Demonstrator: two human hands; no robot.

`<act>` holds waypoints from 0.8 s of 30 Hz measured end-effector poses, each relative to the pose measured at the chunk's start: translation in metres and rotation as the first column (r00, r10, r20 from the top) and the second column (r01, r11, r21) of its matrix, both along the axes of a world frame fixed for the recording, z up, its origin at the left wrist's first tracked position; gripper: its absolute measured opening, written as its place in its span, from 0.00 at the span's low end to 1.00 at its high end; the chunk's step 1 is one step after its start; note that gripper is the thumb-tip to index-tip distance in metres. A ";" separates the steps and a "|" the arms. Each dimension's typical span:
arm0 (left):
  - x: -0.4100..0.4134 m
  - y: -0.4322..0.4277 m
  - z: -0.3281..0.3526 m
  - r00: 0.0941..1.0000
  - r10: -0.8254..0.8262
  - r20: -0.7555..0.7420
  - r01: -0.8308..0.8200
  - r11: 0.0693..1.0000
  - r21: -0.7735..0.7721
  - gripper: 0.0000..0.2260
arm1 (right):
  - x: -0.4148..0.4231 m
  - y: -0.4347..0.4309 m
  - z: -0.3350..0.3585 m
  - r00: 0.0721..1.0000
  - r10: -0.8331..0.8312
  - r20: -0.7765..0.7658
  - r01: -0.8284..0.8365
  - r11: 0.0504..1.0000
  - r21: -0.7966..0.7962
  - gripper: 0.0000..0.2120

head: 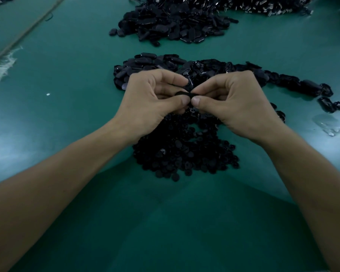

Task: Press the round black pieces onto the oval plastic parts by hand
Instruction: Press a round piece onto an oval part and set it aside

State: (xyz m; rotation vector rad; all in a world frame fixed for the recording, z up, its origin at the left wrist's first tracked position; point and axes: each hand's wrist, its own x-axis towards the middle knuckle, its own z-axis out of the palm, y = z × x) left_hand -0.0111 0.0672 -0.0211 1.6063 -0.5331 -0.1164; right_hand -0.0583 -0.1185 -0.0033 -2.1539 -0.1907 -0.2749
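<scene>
My left hand (pixel 155 99) pinches a black oval plastic part (pixel 183 94) between thumb and curled fingers, above the table. My right hand (pixel 234 101) meets it from the right, thumb and forefinger pinched at the part's right end; whether a round piece sits under those fingertips is hidden. Below both hands lies a heap of small round black pieces (pixel 185 152). Behind the hands spreads a pile of black oval parts (pixel 149 65), trailing off in a row to the right (pixel 294 83).
A larger heap of black parts (pixel 173 22) sits farther back on the green table (pixel 67 85), with another dark heap (pixel 263 4) at the top right. A clear plastic scrap (pixel 328 124) lies at the right edge. White fibrous debris (pixel 2 67) lies far left.
</scene>
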 end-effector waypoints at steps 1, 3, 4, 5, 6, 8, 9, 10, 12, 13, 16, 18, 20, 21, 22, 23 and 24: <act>0.000 0.000 0.000 1.000 -0.004 0.004 0.004 1.000 0.007 0.11 | 0.000 0.000 0.000 1.000 -0.002 0.002 0.002 1.000 -0.009 0.04; 0.001 0.000 0.000 1.000 -0.010 0.001 0.010 1.000 0.010 0.11 | -0.001 0.001 0.001 1.000 -0.010 0.008 0.010 1.000 -0.026 0.05; 0.001 0.001 0.001 1.000 -0.011 0.000 0.011 1.000 0.010 0.11 | 0.000 0.002 0.001 1.000 -0.015 0.012 0.016 0.999 -0.033 0.05; 0.001 0.001 0.001 1.000 -0.012 0.002 0.012 1.000 0.010 0.10 | 0.000 0.002 0.001 1.000 -0.022 0.016 0.023 0.999 -0.037 0.05; 0.001 0.001 0.001 1.000 -0.012 0.009 0.011 1.000 0.013 0.10 | 0.000 0.004 0.001 0.999 -0.032 0.019 0.033 0.999 -0.039 0.05; 0.001 0.001 0.000 1.000 -0.002 0.031 0.002 1.000 0.021 0.10 | -0.001 0.006 0.000 0.998 -0.060 0.022 0.061 0.997 -0.046 0.06; 0.002 0.001 0.000 0.999 0.003 0.041 -0.004 1.000 0.023 0.10 | -0.001 0.007 -0.001 0.997 -0.071 0.018 0.071 0.996 -0.050 0.07; 0.002 0.001 -0.001 0.999 0.006 0.049 -0.007 1.000 0.025 0.10 | -0.001 0.008 -0.001 0.997 -0.079 0.011 0.079 0.996 -0.048 0.06; 0.002 0.001 -0.001 0.997 0.009 0.071 -0.011 0.999 0.034 0.10 | -0.002 0.008 -0.001 0.997 -0.081 0.003 0.081 0.996 -0.034 0.05; 0.003 0.001 -0.001 0.996 0.008 0.084 -0.011 0.999 0.040 0.10 | -0.002 0.008 -0.001 0.997 -0.077 0.000 0.077 0.997 -0.022 0.04; 0.003 0.003 0.000 0.993 0.008 0.114 -0.013 0.999 0.050 0.10 | -0.002 0.009 -0.001 0.998 -0.064 -0.001 0.064 0.998 -0.009 0.05; 0.004 0.004 0.001 0.992 0.015 0.128 -0.023 0.998 0.063 0.09 | -0.001 0.009 -0.002 0.999 -0.045 0.002 0.045 0.999 -0.010 0.04; 0.008 0.005 0.002 0.991 0.047 0.126 -0.056 0.996 0.072 0.09 | 0.002 0.006 0.001 0.998 -0.054 0.023 0.054 0.999 -0.003 0.06; 0.011 0.006 0.003 0.990 0.082 0.115 -0.091 0.994 0.069 0.09 | 0.004 0.002 0.003 0.995 -0.085 0.042 0.085 0.996 0.003 0.08; 0.015 0.009 0.004 0.986 0.132 0.101 -0.139 0.988 0.061 0.09 | 0.006 -0.004 0.005 0.988 -0.138 0.067 0.138 0.990 0.000 0.09; 0.020 0.013 0.004 0.978 0.189 0.088 -0.194 0.980 0.052 0.08 | 0.007 -0.012 0.007 0.974 -0.207 0.096 0.211 0.977 -0.029 0.10; 0.025 0.018 0.005 0.966 0.249 0.074 -0.252 0.967 0.044 0.08 | 0.008 -0.020 0.008 0.953 -0.279 0.120 0.290 0.953 -0.089 0.11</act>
